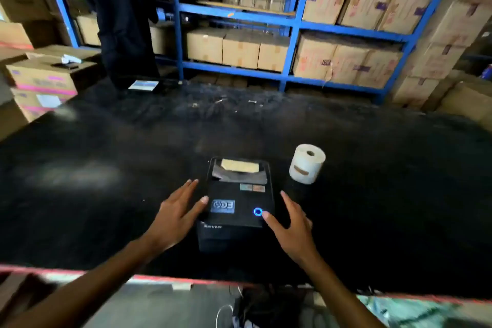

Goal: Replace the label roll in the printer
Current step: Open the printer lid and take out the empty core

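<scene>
A small black label printer [238, 205] sits on the black table near its front edge, lid shut, a blue ring light lit on top. Through its rear window a pale, nearly used roll [240, 165] shows. A full white label roll [307, 163] stands on end on the table just right of and behind the printer. My left hand [177, 214] hovers at the printer's left side, fingers spread, thumb at the lid edge. My right hand [291, 224] hovers at the right side, fingers apart, thumb tip near the blue light. Neither hand holds anything.
The wide black table [106, 168] has a red front edge. A person in dark clothes [119, 16] stands at the far left side, with a small device [143, 86] beside them. Blue shelving [292, 24] with cardboard boxes fills the background. Cables hang below the table edge.
</scene>
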### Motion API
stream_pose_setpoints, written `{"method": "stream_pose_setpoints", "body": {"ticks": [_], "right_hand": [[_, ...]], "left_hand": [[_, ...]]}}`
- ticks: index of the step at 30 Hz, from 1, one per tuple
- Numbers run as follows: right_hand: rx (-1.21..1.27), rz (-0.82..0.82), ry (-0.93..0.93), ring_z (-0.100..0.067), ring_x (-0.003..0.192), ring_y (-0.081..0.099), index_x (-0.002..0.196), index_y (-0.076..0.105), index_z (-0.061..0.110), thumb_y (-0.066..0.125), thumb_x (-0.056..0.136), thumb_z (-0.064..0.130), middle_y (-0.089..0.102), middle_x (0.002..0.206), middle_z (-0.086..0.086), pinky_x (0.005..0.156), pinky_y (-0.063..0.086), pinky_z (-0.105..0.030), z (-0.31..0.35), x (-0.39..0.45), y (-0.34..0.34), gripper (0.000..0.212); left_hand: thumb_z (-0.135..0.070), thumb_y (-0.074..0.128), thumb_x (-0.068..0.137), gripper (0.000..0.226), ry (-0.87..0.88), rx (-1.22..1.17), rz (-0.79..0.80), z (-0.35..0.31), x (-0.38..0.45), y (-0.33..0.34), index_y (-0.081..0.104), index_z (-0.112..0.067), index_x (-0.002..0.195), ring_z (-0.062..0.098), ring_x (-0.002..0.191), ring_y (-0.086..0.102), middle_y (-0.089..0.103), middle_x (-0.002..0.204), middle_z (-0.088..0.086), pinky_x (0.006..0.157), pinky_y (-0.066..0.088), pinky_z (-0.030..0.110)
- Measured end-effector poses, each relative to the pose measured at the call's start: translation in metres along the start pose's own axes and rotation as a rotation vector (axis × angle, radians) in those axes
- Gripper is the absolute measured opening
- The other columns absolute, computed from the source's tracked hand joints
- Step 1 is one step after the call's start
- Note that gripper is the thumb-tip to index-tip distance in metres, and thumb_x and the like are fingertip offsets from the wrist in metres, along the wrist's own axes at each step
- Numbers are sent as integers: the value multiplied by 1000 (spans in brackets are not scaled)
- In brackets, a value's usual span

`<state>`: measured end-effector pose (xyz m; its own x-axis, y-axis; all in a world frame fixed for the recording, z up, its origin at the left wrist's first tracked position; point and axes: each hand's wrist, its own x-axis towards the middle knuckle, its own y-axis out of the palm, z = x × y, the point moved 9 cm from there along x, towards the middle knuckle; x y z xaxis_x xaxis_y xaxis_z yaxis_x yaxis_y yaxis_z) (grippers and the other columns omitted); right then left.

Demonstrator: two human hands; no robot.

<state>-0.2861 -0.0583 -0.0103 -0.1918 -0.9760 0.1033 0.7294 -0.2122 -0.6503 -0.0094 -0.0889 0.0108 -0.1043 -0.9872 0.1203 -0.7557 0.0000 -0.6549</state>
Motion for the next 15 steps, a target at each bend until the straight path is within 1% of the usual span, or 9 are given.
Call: {"method": "stream_pose_setpoints", "body": {"ticks": [2, 4, 5, 7, 8, 10, 11, 13, 15], "right_hand": [[220, 54, 155, -21, 135, 38, 140, 39, 27, 63, 80, 50, 43, 146, -3, 116, 27, -43, -19, -15, 21, 69], [390, 53, 140, -15, 127, 49, 131, 51, 24, 63, 84, 42, 55, 136, -2, 111, 37, -44, -23, -29, 34, 52], [408, 33, 115, -12, 123, 52, 127, 56, 24, 63, 85, 39, 59, 131, 0, 109, 40, -43, -24, -32, 38, 46], [387, -10, 97, -13, 121, 54, 124, 58, 21, 62, 85, 37, 60, 127, 0, 107, 41, -43, -24, -38, 42, 42], [343, -41, 82, -16, 121, 53, 123, 59, 19, 63, 85, 36, 61, 127, -2, 107, 41, -44, -23, -38, 41, 42], [297, -93, 79, -21, 120, 54, 123, 60, 13, 65, 84, 31, 61, 126, -6, 106, 41, -44, -27, -40, 41, 43], [302, -110, 75, -22, 116, 55, 122, 61, 11, 67, 84, 28, 63, 123, -6, 103, 43, -41, -30, -40, 40, 43], [302, -122, 61, -20, 98, 60, 118, 64, 9, 70, 81, 25, 65, 109, -5, 88, 48, -30, -30, -37, 35, 40], [267, -113, 15, -10, 77, 57, 108, 68, 12, 73, 79, 24, 61, 89, 1, 70, 43, -16, -26, -32, 29, 32]], "left_hand": [[-47, 50, 92, 60, -168, -197, 17, 27, -11, 15, 38, -20, 145, 10, 135, 37, 41, 151, 5, 114, 22, 26], [-46, 48, 93, 55, -277, -342, 54, 42, -25, 34, 40, -24, 143, 5, 128, 38, 45, 148, 1, 109, 23, 22], [-48, 46, 93, 52, -317, -415, 65, 48, -30, 45, 43, -27, 141, 5, 128, 40, 47, 147, 0, 111, 24, 25], [-52, 43, 93, 43, -370, -545, 72, 51, -37, 58, 55, -34, 130, 11, 127, 49, 57, 138, -2, 115, 31, 39], [-56, 42, 92, 43, -376, -573, 65, 48, -40, 59, 58, -34, 126, 13, 124, 53, 61, 133, -4, 112, 36, 44], [-67, 43, 85, 57, -397, -603, 46, 50, -42, 61, 56, -32, 128, 17, 122, 55, 61, 132, -2, 110, 39, 46], [-73, 43, 80, 66, -405, -611, 36, 52, -42, 61, 55, -30, 129, 18, 121, 55, 60, 132, -1, 110, 39, 47], [-79, 42, 72, 78, -411, -623, 31, 51, -43, 62, 52, -30, 131, 18, 120, 56, 60, 133, 0, 108, 41, 47], [-81, 40, 69, 81, -418, -611, 36, 50, -43, 62, 52, -32, 132, 18, 119, 56, 59, 133, -1, 108, 42, 46]]}}
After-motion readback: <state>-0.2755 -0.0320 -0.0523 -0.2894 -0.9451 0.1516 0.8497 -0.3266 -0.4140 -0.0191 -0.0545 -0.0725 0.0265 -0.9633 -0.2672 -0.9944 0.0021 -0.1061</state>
